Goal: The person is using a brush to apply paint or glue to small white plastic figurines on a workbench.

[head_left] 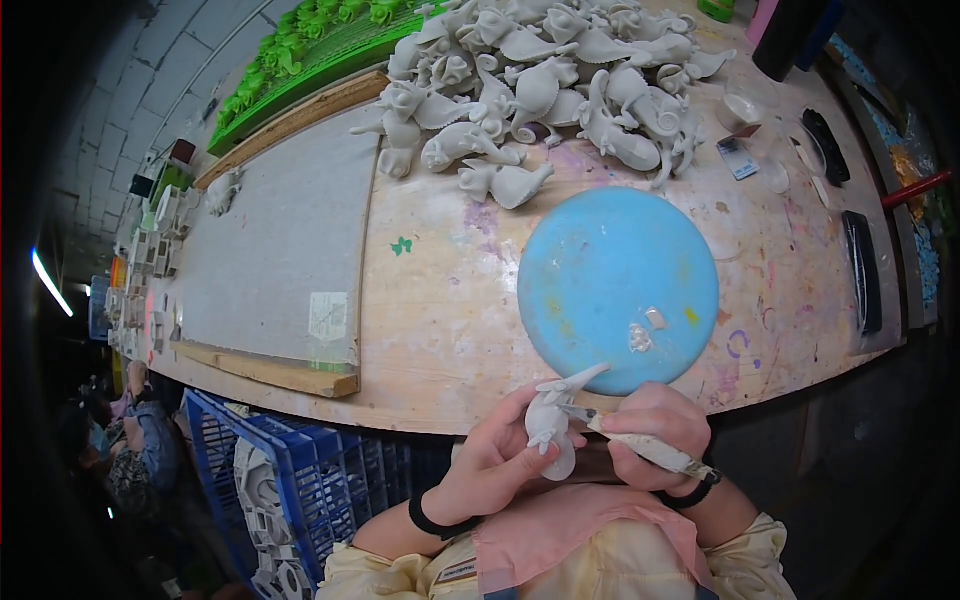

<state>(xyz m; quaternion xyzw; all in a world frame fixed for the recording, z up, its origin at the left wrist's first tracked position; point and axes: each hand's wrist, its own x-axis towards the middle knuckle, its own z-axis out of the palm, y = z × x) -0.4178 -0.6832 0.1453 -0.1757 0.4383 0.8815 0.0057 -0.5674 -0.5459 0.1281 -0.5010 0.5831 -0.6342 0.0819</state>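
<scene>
My left hand is closed around a small unpainted grey-white animal figurine, whose thin pointed end reaches up and right over the table's front edge. In my right hand is a craft knife with a white wrapped handle and a dark butt end. Its narrow tip meets the figurine's side, though whether it cuts in I cannot tell. Just beyond both hands lies a round blue turntable-like disc, with a small whitish scrap and a pale chip on it.
A heap of similar grey figurines covers the table's back. At left lies a grey wood-edged board, with a green tray of green pieces behind it. A blue crate stands below left. Black cases lie at right.
</scene>
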